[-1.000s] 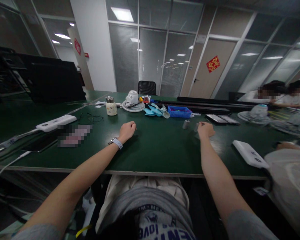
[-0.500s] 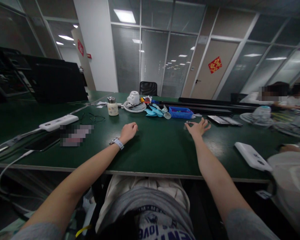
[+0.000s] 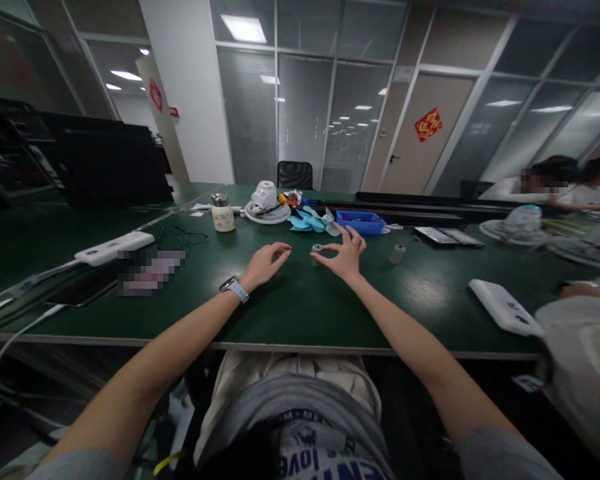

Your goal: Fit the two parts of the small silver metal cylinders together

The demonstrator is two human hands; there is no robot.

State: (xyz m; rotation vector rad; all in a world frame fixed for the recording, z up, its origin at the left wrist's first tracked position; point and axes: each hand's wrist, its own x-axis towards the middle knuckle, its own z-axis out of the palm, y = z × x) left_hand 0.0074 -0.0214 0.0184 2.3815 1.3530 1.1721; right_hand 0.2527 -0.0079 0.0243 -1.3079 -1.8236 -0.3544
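Observation:
Between the thumb and fingertips of my right hand (image 3: 347,257) is a small grey cylinder (image 3: 317,249) with a pale round top, upright at or just above the green table. The hand's other fingers are spread upward. My left hand (image 3: 267,263) is to the left of it, thumb and curved fingers apart, with nothing visible between them. A watch (image 3: 234,288) is on the left wrist. A second small cylinder (image 3: 398,253), silvery and slightly blurred, stands to the right of my right hand. Too little detail shows to tell what the cylinders are.
Behind the hands are light-blue fan blades (image 3: 307,220), a blue tray (image 3: 361,224), a white fan part (image 3: 266,203) and a cream bottle (image 3: 223,215). White power strips (image 3: 114,248) lie left and right (image 3: 506,308). People sit at the far right.
My right hand has moved left toward my left hand, carrying the small cylinder. My left hand's fingers have opened and stretched to the right. The second cylinder has come into view.

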